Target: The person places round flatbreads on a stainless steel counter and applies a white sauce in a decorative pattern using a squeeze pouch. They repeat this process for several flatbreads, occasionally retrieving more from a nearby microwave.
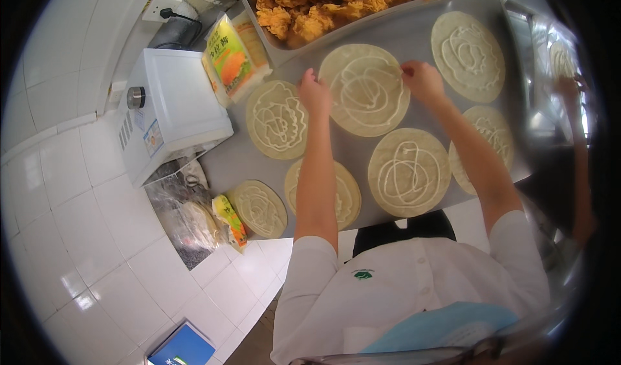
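My left hand (314, 93) is at the left edge of a round flatbread (365, 91) bearing loops of white sauce. My right hand (423, 81) pinches the same flatbread's right edge. More flatbreads with squiggled sauce lie around it on the metal worktop (344, 149): one at the left (277, 120), one nearer me (409, 172), one at the upper right (468, 57), one partly behind my right forearm (485, 141), one at the lower left (259, 208), and some overlapping under my left forearm (347, 195).
A metal tray (276, 54) of fried battered chicken pieces (315, 6) stands at the far side. Left are sauce pouches (230, 59), a white appliance (182, 98), plastic-wrapped flatbreads (196, 224) and another sauce pouch (230, 222). A shiny metal surface (538, 74) borders the right.
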Motion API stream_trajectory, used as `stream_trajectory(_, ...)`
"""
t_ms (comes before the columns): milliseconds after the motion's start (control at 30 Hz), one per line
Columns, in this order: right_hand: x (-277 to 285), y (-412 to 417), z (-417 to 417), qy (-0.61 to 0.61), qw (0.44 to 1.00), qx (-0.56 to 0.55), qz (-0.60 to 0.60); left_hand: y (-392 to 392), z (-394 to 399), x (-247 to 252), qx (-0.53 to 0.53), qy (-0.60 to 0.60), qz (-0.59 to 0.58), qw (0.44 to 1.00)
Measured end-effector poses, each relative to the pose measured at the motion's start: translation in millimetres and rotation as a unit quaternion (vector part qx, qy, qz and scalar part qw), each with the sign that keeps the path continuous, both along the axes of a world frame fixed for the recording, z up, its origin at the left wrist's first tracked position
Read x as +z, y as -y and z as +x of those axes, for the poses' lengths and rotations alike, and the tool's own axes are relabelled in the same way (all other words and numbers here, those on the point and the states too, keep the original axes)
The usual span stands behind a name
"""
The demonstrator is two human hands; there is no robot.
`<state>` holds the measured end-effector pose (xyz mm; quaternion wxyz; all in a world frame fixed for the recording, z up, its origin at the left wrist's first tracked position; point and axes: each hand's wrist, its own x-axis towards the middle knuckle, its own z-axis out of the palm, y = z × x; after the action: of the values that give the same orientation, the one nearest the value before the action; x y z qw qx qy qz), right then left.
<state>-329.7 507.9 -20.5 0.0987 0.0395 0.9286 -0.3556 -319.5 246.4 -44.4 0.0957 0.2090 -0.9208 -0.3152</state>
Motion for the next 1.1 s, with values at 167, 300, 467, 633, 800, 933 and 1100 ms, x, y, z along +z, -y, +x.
stream_trajectory(167,18,-4,3,0.131,0.964,-0.097,-0.21,-2,-12,10,-0.055,0.023,0.057,0.997)
stream_trajectory(300,25,-23,5,0.121,0.932,-0.128,-0.317,-18,-18,21,-0.092,-0.04,0.104,0.989)
stream_trajectory(467,22,-63,-7,0.059,0.946,-0.14,-0.288,-51,-42,25,-0.1,-0.059,0.105,0.988)
stream_trajectory(633,16,-69,4,-0.19,0.98,-0.066,0.008,-67,-6,37,-0.139,-0.112,0.076,0.981)
stream_trajectory(800,28,34,44,-0.03,0.968,0.041,-0.247,31,75,56,0.059,-0.061,0.33,0.94)
stream_trajectory(933,41,113,69,0.012,0.965,0.103,-0.24,96,92,76,0.08,-0.053,0.328,0.94)
stream_trajectory(1100,28,151,78,-0.019,0.974,0.089,-0.208,170,74,55,0.063,-0.038,0.256,0.964)
